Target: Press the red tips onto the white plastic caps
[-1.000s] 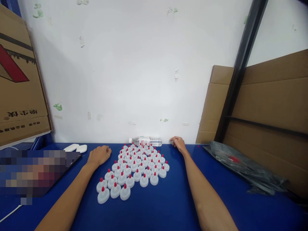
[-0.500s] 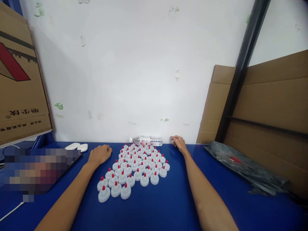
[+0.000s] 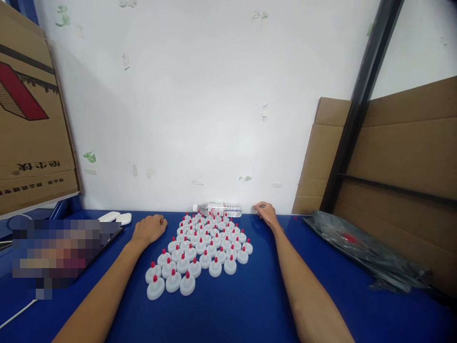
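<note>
Several white caps with red tips (image 3: 200, 250) stand in rows on the blue table (image 3: 250, 305), between my forearms. My left hand (image 3: 150, 227) rests on the table just left of the rows, its fingers curled under with nothing showing in them. My right hand (image 3: 266, 212) lies at the far edge by the wall, right of a clear water bottle (image 3: 218, 209) that lies on its side. Its fingers are curled and pinched together; whether they hold anything is too small to tell.
A pile of dark plastic bags (image 3: 367, 252) lies at the right. Flat cardboard sheets (image 3: 403, 157) and a black post (image 3: 360, 105) stand behind it. A cardboard box (image 3: 32, 124) is at the left, with two white objects (image 3: 116, 217) and a white cable (image 3: 16, 314) on the table.
Both hands stay where they were. The view has shifted slightly, nothing else moves.
</note>
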A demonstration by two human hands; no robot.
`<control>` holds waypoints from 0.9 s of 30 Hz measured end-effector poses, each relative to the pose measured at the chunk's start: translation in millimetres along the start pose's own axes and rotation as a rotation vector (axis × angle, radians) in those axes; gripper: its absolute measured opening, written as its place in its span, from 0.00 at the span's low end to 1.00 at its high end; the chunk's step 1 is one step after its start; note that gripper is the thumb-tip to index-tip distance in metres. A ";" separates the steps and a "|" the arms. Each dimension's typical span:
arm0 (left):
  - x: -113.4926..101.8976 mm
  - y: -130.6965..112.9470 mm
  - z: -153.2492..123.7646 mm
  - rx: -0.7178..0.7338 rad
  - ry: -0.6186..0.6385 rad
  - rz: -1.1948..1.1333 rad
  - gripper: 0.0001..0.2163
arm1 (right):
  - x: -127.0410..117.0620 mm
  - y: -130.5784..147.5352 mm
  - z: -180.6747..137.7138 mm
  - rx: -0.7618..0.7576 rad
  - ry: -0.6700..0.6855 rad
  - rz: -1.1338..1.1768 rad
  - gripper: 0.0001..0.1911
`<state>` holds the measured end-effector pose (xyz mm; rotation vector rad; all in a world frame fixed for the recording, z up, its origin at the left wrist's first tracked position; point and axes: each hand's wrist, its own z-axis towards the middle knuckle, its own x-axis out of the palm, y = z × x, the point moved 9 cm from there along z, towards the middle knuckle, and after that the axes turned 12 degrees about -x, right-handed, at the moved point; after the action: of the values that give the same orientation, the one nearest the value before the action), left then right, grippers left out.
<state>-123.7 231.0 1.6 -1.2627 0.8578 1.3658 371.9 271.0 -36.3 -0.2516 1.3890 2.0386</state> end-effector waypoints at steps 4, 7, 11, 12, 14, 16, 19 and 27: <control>0.1 0.2 0.1 -0.002 -0.001 0.000 0.19 | -11.4 3.4 -2.1 -0.012 -0.086 -0.041 0.16; 0.4 0.1 0.2 0.000 -0.002 0.001 0.19 | -21.0 6.4 -4.5 -0.018 -0.154 -0.079 0.15; 0.8 0.3 0.8 0.000 -0.002 0.002 0.19 | -28.6 10.4 -6.7 -0.031 -0.217 -0.113 0.15; 0.9 0.5 1.0 -0.001 -0.002 0.003 0.19 | -29.8 11.3 -6.9 -0.036 -0.231 -0.118 0.14; 1.1 0.8 1.4 -0.002 -0.003 0.004 0.19 | -31.4 12.9 -7.1 -0.048 -0.253 -0.124 0.14; 1.3 1.0 1.8 -0.002 -0.003 0.003 0.19 | -32.4 14.4 -7.3 -0.060 -0.268 -0.128 0.15; 2.0 0.8 2.3 0.002 -0.001 0.002 0.19 | -33.2 15.4 -7.7 -0.069 -0.281 -0.135 0.15; 1.9 1.1 2.0 -0.004 -0.006 0.009 0.19 | -34.2 14.5 -8.7 -0.059 -0.286 -0.145 0.14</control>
<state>-125.1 233.1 0.0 -1.2589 0.8580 1.3780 387.8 246.2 -12.1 -0.0784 1.1046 1.9119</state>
